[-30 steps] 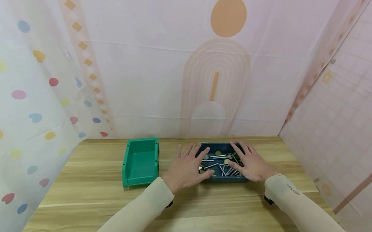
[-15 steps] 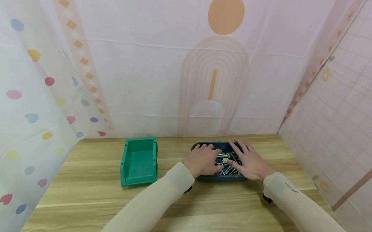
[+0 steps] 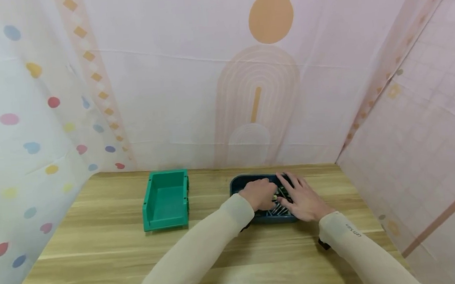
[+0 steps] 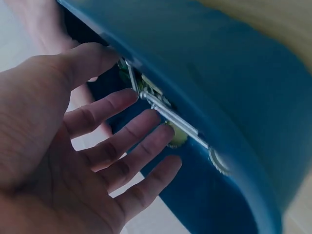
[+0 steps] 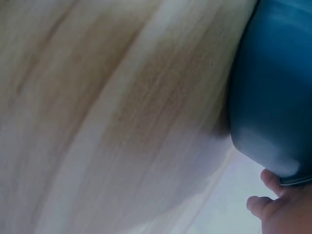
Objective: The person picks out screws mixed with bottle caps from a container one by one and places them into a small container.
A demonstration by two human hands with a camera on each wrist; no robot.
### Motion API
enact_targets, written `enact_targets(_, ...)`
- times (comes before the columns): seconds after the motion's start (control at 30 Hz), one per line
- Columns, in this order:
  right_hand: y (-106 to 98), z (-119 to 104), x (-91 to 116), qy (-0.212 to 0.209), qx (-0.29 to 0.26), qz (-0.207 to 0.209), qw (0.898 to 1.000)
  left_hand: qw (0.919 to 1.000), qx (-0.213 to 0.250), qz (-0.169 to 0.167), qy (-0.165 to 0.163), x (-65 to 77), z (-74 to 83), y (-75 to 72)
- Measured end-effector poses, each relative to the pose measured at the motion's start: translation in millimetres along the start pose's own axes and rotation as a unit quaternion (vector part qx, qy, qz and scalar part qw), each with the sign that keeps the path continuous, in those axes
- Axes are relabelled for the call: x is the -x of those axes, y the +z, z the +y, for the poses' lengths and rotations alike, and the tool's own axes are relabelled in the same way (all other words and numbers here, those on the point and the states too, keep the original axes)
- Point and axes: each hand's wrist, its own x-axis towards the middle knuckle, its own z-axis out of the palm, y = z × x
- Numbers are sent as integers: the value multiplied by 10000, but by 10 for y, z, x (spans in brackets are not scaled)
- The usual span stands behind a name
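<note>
Left hand (image 3: pixel 259 194) slid toward 3 o'clock in the last 0.5 s, further over the dark blue bin (image 3: pixel 275 220); right hand (image 3: pixel 306 201) stayed at its 3 o'clock end. Metal rods (image 3: pixel 278 208) lay in that bin at about 4 o'clock from the left hand. Wrist cam had the left fingers loosely bent and apart, tips right by the rods; couldn't tell if any touched. Right hand was unclenched, fingers spread over the rim. Blue bin also had coin-like discs (image 4: pixel 179 136), 1 goldish. Green bin (image 3: pixel 166 202) sat at 9 o'clock. Left hand blocked some contents; right wrist view cut its hand off around 5 o'clock.
</note>
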Motion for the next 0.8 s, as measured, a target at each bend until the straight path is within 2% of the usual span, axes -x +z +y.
enact_targets(0.07, -1, 11, -1, -3, -70, -49, 10000, 10000, -2, -70, 34, -168, 10, 124)
enact_targets(0.13, -7, 25, 0, 1, -166, -105, 9998, 9997, 131, -201, 28, -222, 61, 138)
enact_targets(0.33, -69, 109, -1, -142, -432, -271, 9986, 9972, 498, -466, -292, -367, 159, 200)
enact_targets(0.53, -126, 220, 49, -149, -272, -309, 9990, 9982, 336, -403, -275, -503, 147, 300)
enact_targets(0.8, -99, 269, 91, -144, -46, -264, 9995, 9986, 359, -215, -326, -561, 289, 337)
